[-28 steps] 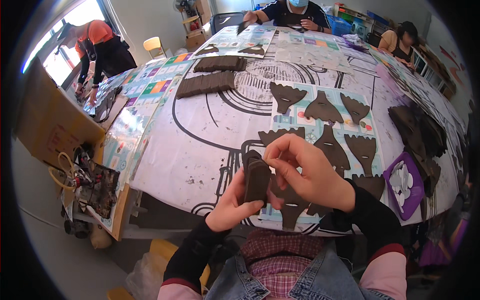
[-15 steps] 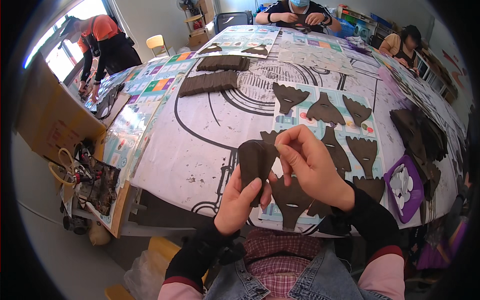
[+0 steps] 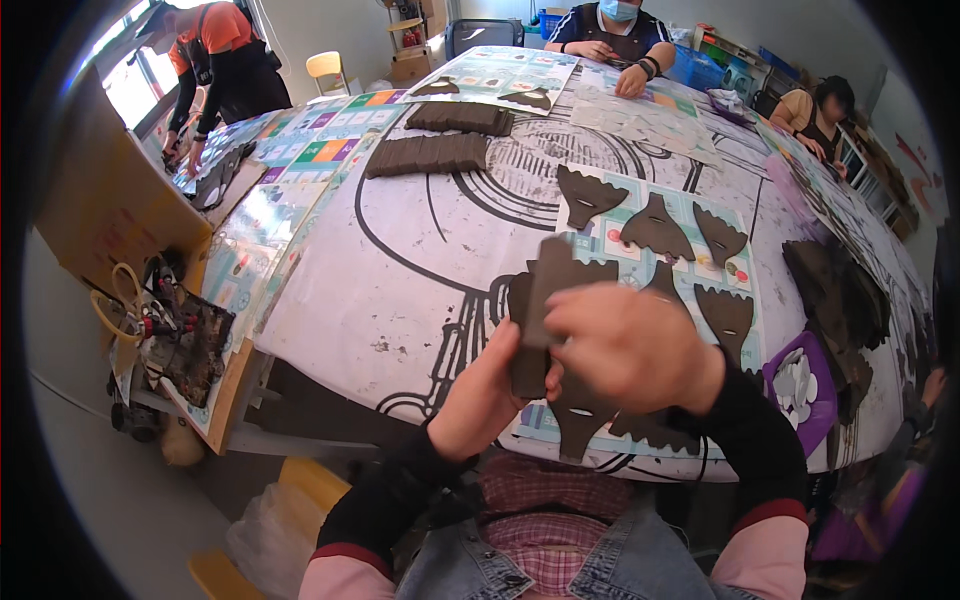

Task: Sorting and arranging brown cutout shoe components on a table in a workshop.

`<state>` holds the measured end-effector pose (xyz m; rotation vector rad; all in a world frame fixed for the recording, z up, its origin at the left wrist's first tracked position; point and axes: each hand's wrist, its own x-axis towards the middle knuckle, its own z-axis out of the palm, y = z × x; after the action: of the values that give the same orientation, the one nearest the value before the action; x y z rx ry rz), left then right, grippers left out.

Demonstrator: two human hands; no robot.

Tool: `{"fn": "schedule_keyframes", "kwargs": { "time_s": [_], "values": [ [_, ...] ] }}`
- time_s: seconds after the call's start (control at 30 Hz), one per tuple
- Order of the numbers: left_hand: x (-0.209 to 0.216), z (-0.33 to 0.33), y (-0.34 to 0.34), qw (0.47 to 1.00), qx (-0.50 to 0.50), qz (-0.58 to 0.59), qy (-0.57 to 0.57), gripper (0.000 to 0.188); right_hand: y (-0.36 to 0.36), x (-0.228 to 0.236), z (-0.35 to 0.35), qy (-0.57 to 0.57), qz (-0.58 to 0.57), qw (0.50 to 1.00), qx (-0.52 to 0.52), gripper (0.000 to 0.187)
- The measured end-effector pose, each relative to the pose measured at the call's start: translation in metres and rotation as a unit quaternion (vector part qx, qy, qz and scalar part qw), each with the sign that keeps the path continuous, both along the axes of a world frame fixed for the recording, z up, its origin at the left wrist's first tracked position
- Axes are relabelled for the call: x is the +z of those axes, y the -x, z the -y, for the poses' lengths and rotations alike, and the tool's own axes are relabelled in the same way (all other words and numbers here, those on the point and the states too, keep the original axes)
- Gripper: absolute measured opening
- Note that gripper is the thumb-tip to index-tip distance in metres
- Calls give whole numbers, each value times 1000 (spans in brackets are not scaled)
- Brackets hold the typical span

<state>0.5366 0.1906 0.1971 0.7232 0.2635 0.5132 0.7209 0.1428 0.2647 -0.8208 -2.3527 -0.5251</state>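
Far to the left of the fingers stands a cardboard box (image 3: pixel 85 190), with reddish print on its side which I cannot read. Beyond it, a person in an orange top (image 3: pixel 228 35) bends over the table's edge. Nearer to the fingers, but well apart from them on the left, lie printed sheets (image 3: pixel 280 215) with coloured blocks; their writing is too small to read. Ahead of the fingers and a little to the left, two rows of brown pieces (image 3: pixel 425 157) lie side by side on the white table covering (image 3: pixel 330 290), which carries thick black line drawings. The left hand (image 3: pixel 480 400) grasps a small stack of brown pieces (image 3: pixel 530 372), the thumb on its left side and fingertips showing on its right. Just above this stack, a flat brown strip (image 3: pixel 551 275) stands almost upright. The right hand (image 3: pixel 635 345) is blurred, its fingers bent at the lower part of this strip; whether they pinch it or only touch it, I cannot tell. Ahead of the right fingers and to their right, fan-shaped brown cutouts (image 3: pixel 724 310), some with a slit, lie on another printed sheet (image 3: pixel 745 290). Farther right are a purple basket (image 3: pixel 822 425) holding white ovals (image 3: pixel 795 390), and a heap of dark brown material (image 3: pixel 835 295).
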Motion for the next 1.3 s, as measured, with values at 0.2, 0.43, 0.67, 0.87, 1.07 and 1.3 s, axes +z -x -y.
{"fn": "schedule_keyframes", "kwargs": {
  "time_s": [0.2, 0.43, 0.67, 0.87, 1.07, 1.3],
  "values": [
    [5, -4, 3, 1000, -13, 6, 19, 53, 3, -30, -2, -53, 157, 982, 91, 22],
    [-4, -29, 3, 978, 36, -104, -178, 39, 9, -15, -3, 132, -49, 988, 72, 23],
    [-40, -106, 22, 630, 32, -322, -706, 31, -9, 9, -33, 117, -117, 985, -46, 23],
    [3, -150, -18, 899, 33, -204, -386, 31, -37, 4, -75, 280, -229, 917, -167, 24],
    [7, -198, -54, 891, 87, -198, -400, 31, -58, 8, -147, 567, -393, 684, -235, 52],
    [-38, -243, -81, 731, 299, -215, -574, 30, -93, -29, -234, 582, -385, 699, -157, 55]
  ]
}}
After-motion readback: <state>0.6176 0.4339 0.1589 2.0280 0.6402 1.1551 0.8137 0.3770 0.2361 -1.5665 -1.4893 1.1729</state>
